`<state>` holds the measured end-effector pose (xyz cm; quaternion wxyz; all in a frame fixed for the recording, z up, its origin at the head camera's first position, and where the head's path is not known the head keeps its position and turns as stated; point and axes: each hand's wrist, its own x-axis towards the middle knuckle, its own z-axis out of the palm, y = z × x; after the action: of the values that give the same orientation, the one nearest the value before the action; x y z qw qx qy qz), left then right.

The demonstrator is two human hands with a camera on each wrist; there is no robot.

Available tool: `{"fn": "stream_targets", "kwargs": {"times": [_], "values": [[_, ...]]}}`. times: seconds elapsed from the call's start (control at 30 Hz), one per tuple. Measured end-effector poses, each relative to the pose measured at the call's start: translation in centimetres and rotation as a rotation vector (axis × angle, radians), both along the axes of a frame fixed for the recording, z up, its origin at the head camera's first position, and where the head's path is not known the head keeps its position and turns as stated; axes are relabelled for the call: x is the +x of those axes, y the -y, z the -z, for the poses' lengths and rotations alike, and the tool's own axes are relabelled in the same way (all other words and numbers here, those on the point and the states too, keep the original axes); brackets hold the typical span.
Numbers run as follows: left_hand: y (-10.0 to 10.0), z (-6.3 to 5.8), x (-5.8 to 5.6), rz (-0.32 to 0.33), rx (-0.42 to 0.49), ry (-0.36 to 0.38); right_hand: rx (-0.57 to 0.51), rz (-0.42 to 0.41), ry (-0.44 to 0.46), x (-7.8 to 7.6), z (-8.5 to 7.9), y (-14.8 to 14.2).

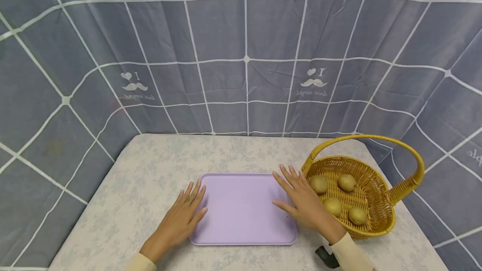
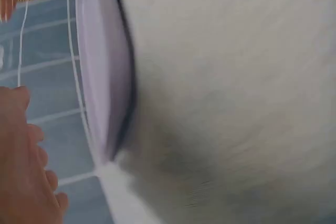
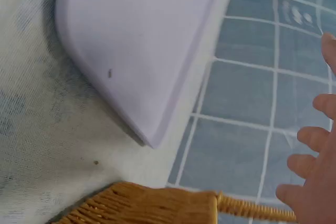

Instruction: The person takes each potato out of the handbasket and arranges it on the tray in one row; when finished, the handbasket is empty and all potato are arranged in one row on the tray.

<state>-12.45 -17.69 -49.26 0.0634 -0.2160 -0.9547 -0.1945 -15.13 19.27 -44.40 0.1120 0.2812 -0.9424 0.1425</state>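
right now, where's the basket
In the head view, the basket stands on the right side of the table, just right of the tray; the right wrist view shows part of it at the bottom edge.

Lilac tray (image 1: 244,210): right edge partly hidden from me by the right hand (image 1: 301,198). Wicker basket (image 1: 381,200): left rim partly behind that same hand. Black object (image 1: 326,257): partly behind the cream sleeve (image 1: 350,255); kind unclear. Dark speck (image 3: 110,73) on the tray: too small to identify. Desk (image 1: 158,158): near edge cut off, head view.
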Motion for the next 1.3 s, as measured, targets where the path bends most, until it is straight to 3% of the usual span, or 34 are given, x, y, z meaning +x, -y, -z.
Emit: {"fn": "stream_targets", "kwargs": {"times": [0.2,0.33,0.47,0.63,0.87,1.07,1.3], "values": [[1.2,2.0,0.7,-0.031,0.201,0.175,-0.325,0.045,0.126,0.8,-1.8,-1.9],[1.6,2.9,1.2,-0.059,0.249,0.253,-0.535,0.069,0.102,0.9,-3.0,-4.0],[1.7,3.4,1.5,-0.059,0.275,0.252,-0.748,0.068,0.066,0.8,-3.8,-6.5],[1.6,3.7,1.7,-0.044,0.279,0.205,-0.966,0.139,0.113,0.3,-4.0,-9.6],[1.5,4.2,1.8,-0.057,0.267,0.178,-1.042,0.271,0.121,-1.3,-2.7,-12.8],[1.5,4.3,1.8,-0.068,0.266,0.2,-1.11,0.332,0.227,-2.6,-0.7,-13.7],[1.6,4.2,2.0,-0.062,0.264,0.161,-0.967,0.39,0.311,-3.6,1.3,-13.8]]}}
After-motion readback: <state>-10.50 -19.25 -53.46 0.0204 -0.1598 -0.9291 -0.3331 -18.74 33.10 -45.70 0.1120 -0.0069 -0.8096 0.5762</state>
